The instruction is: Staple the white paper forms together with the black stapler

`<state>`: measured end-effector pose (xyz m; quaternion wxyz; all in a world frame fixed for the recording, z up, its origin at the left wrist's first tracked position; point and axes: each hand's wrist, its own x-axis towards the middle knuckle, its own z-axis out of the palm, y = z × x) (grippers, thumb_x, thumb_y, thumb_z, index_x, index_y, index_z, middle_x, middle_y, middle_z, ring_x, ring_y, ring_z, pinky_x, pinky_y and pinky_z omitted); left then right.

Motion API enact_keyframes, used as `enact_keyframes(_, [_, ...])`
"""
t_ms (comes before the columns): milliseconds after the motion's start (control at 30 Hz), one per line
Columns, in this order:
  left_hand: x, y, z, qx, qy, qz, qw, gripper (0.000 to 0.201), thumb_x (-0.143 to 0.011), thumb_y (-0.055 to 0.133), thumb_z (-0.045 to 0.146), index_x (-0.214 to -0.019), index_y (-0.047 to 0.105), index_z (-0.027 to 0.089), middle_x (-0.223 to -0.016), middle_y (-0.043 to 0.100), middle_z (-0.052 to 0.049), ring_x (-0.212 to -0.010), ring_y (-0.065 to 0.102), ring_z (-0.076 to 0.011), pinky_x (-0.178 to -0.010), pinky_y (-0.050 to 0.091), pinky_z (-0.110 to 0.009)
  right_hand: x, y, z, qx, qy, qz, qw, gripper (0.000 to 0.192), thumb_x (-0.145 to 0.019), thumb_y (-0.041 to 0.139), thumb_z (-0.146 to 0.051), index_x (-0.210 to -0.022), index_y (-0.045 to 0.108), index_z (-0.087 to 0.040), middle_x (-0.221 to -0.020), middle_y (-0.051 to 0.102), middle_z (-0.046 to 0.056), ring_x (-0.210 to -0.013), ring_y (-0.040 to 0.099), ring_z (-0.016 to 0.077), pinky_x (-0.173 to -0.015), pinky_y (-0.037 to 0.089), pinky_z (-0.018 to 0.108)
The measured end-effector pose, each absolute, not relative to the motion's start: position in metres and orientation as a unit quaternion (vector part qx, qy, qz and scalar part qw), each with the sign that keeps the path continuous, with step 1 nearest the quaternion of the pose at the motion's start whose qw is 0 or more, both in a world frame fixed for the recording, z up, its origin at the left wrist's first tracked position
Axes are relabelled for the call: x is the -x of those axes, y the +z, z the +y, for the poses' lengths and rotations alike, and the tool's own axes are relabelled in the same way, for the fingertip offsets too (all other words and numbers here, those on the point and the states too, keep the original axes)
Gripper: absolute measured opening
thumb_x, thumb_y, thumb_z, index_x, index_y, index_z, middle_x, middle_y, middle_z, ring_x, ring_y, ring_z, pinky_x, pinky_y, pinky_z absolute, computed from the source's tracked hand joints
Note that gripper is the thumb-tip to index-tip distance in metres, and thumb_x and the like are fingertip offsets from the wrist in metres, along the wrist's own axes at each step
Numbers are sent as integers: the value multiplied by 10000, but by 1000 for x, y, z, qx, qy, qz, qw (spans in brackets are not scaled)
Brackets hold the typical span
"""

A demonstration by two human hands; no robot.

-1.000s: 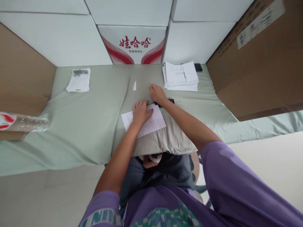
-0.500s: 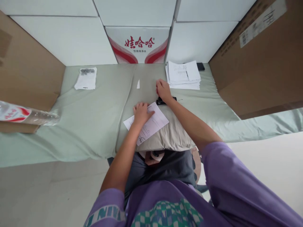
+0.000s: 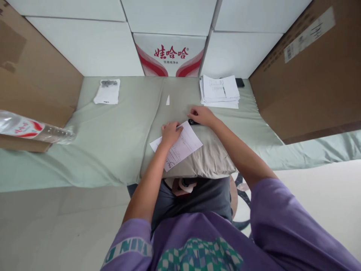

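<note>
White boxes [image 3: 84,45] wall in the back of a bed covered by a pale green sheet [image 3: 113,131], one red-printed carton [image 3: 169,56] in the middle of the row, brown cardboard [image 3: 304,71] leaning in on the right. Up close, a grey pillow [image 3: 208,158] sits at the near edge, and that is where the work is.

The left hand [image 3: 170,133] lies flat on a printed slip [image 3: 180,146], fingers spread, pressing it down on the pillow; nothing gripped, just weight on paper. The slip lies tilted, its far corner close to the right hand [image 3: 201,114]. That hand is cupped over a small black tool [image 3: 193,122], only the near end showing under the palm. Fingers curl down on it, but whether they have closed round it cannot be told from here.

Judging by the layout, the pillow is the tricky part: it is soft, so the slip will want to slide or buckle. The left palm does best staying flat and near the far edge. The right hand would do well to take the tool squarely before lifting it, so it does not drag the paper's corner.

Further back, a stack of sheets [image 3: 220,92] waits just beyond the right hand, a dark phone [image 3: 240,82] peeking behind it. A paper scrap [image 3: 168,100] lies mid-bed, a small packet [image 3: 107,92] off to the left, and a water bottle [image 3: 34,130] lies at the left edge.
</note>
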<state>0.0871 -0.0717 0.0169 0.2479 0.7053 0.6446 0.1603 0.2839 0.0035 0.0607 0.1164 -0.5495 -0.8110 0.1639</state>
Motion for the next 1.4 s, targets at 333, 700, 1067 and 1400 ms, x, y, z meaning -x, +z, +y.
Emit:
enact_keyframes(333, [-86,11,-80,-713,182,642,217,238,-999,493,380,-1112,668,265,-1195,723,-61,-1210,575,-252,-1075,330,-433,-315,36,-8,469,161,-861,113,310,-821,630,-329,-1077,689,-164,-1059,713,136,-1002,614,296,-876,440,390])
enact_keyframes(700, [-91,21,-69,-714,163,631,255,346,-1028,412,369,-1086,732,251,-1135,761,-73,-1144,632,-251,-1071,336,-444,-317,41,-16,456,207,-850,162,302,-769,624,-322,-1021,703,-175,-1034,719,114,-958,631,275,-841,457,377])
enact_keyframes(1067, [-107,22,-53,-721,149,611,290,312,-987,469,370,-986,759,256,-1061,778,-67,-1060,662,-265,-1062,346,-477,-319,46,-14,458,282,-826,169,243,-717,639,-330,-905,685,-184,-872,685,48,-807,591,211,-751,440,331])
enact_keyframes(1400, [-111,24,-52,-714,151,620,287,263,-964,507,350,-987,752,259,-1062,770,-67,-1067,659,-270,-1051,367,-487,-314,46,-13,449,228,-856,115,211,-735,599,-309,-907,659,-204,-885,680,57,-839,598,229,-762,427,329])
